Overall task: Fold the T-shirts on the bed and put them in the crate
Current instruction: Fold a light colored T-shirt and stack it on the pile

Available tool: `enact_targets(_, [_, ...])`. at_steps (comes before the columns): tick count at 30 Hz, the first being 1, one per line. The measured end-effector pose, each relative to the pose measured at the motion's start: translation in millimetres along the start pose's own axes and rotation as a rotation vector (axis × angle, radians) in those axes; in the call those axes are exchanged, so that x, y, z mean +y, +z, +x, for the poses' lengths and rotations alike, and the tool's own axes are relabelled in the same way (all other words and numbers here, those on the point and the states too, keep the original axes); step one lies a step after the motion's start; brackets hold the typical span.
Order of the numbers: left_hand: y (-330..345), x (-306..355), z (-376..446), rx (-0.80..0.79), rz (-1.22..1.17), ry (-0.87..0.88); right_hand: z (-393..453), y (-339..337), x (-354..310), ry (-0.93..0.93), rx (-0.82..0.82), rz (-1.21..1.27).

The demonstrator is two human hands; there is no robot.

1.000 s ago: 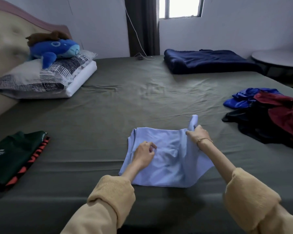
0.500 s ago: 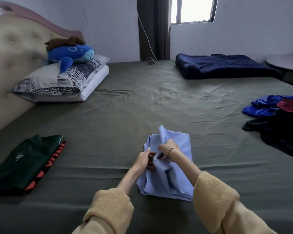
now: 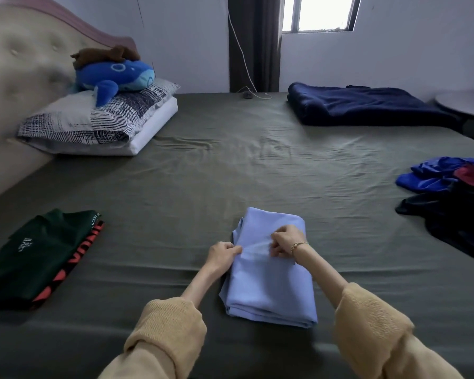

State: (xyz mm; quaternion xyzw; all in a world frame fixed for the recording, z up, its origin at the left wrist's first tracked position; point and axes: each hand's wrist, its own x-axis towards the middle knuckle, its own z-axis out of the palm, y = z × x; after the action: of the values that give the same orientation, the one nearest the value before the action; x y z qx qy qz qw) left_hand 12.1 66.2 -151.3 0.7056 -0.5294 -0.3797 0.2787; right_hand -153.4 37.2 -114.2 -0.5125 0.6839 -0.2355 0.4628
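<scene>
A light blue T-shirt (image 3: pixel 268 285) lies folded into a long narrow strip on the olive bed sheet (image 3: pixel 230 173) in front of me. My left hand (image 3: pixel 222 254) pinches its left edge near the middle. My right hand (image 3: pixel 286 242) has curled fingers gripping the cloth on top, slightly right of centre. A folded dark green T-shirt (image 3: pixel 30 250) rests on an orange-lettered one at the left. Unfolded blue, red and black shirts (image 3: pixel 452 203) lie heaped at the right edge. No crate is in view.
Two pillows (image 3: pixel 99 124) with a blue plush whale (image 3: pixel 115 75) sit by the headboard at back left. A navy blanket (image 3: pixel 364 106) lies at back right, beside a round table (image 3: pixel 465 105). A charger cable (image 3: pixel 249 86) hangs near the curtain.
The right side of the light blue shirt was folded over to the left, turning the wide shape into a narrow strip. Both hands now grip its middle.
</scene>
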Motion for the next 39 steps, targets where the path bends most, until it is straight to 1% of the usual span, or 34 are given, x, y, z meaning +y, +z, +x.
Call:
enact_targets(1, [-1, -1, 0, 0.006, 0.026, -0.012, 3, -5, 3, -0.024, 0.09, -0.068])
enact_targets(3, [-1, -2, 1, 0.032, 0.072, -0.036, 8, -16, 12, -0.013, 0.26, -0.18])
enact_targets(5, [1, 1, 2, 0.066, 0.074, -0.046, 11, -27, 23, 0.047, 0.367, -0.23])
enact_targets(6, [3, 4, 3, 0.072, 0.054, -0.053, 13, -32, 29, 0.085, 0.386, -0.209])
enact_targets(9, [9, 17, 12, 0.064, -0.025, -0.087, 25, -39, 43, 0.182, 0.326, -0.083])
enact_targets(13, [18, 27, 25, -0.024, -0.122, -0.176, 27, -42, 40, 0.197, 0.112, 0.192])
enact_targets(17, [19, 32, 29, -0.065, -0.299, -0.197, 26, -45, 36, 0.182, 0.045, 0.326])
enact_targets(21, [7, 45, 26, -0.044, -0.484, -0.087, 20, -56, 20, 0.068, 0.013, 0.412])
enact_targets(23, [-7, 64, 24, -0.036, -0.497, 0.004, 14, -64, 1, -0.02, 0.032, 0.433])
enact_targets(25, [-22, 85, 28, -0.001, -0.504, 0.089, 7, -75, -22, -0.129, 0.058, 0.509])
enact_targets(28, [-45, 118, 26, 0.07, -0.446, 0.236, -7, -94, -57, -0.316, 0.105, 0.582])
enact_targets(31, [-61, 138, 23, 0.11, -0.428, 0.385, -16, -110, -73, -0.492, 0.186, 0.517])
enact_targets(33, [-58, 130, 23, 0.128, -0.374, 0.392, -19, -110, -65, -0.573, 0.209, 0.429])
enact_targets(36, [-37, 82, 33, 0.137, -0.313, 0.316, -16, -101, -28, -0.554, 0.179, 0.225])
enact_targets(38, [-24, 56, 16, 0.113, -0.198, 0.278, -12, -96, 5, -0.522, 0.132, -0.019])
enact_targets(39, [-19, 48, 1, 0.076, -0.119, 0.267, -10, -95, 22, -0.513, 0.099, -0.169])
